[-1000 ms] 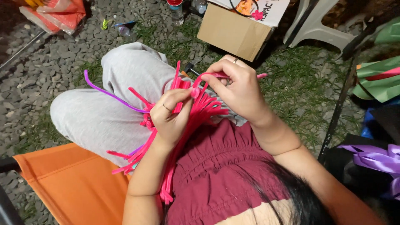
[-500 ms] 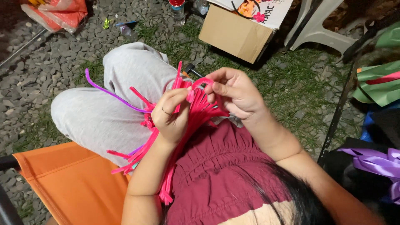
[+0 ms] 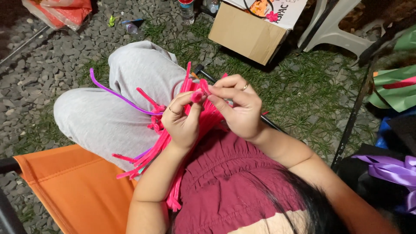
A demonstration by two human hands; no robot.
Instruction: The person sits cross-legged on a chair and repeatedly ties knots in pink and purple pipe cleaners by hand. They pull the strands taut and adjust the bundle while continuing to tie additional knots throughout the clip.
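Observation:
My left hand [image 3: 182, 121] pinches a small curled pink pipe cleaner piece [image 3: 198, 94] at its fingertips. My right hand [image 3: 236, 108] meets it from the right and grips the same pink piece between thumb and forefinger. Under both hands a thick bundle of pink pipe cleaners [image 3: 158, 147] lies across my lap, over grey trousers [image 3: 108, 112]. A single purple pipe cleaner [image 3: 115, 93] sticks out of the bundle toward the left. Each hand wears a ring.
I sit on an orange fabric chair [image 3: 73, 186] over gravel and grass. A cardboard box [image 3: 249, 32] stands ahead, a white plastic chair [image 3: 333, 30] beside it. Green paper [image 3: 396, 89] and purple ribbon [image 3: 390, 167] lie at right. A plastic bottle [image 3: 186, 11] and an orange bag [image 3: 60, 11] sit far off.
My right hand has moved left and down, closing in on my left fingertips. The pink piece it held as an open loop is now curled tight between both hands.

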